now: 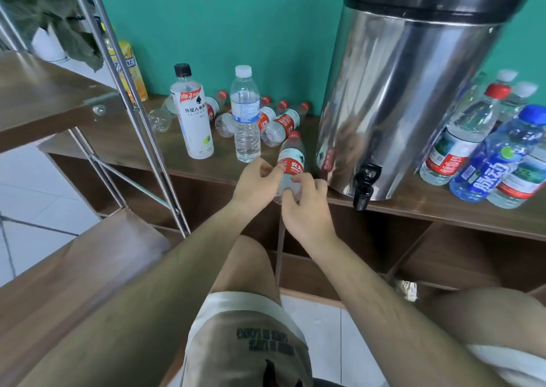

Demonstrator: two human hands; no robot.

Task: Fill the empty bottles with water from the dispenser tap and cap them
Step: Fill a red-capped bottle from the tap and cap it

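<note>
Curling round the red-capped bottle (291,158), left hand (256,181) and right hand (305,209) grip it; contents unclear.

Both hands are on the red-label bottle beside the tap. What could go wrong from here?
The left hand and right hand hold the capped red-label bottle at the shelf edge; a slipped grip may drop it. The upright clear bottle stands just behind the left hand and could get knocked over. The tap overhangs the edge, so a misaligned bottle neck would likely spill water below.
</note>
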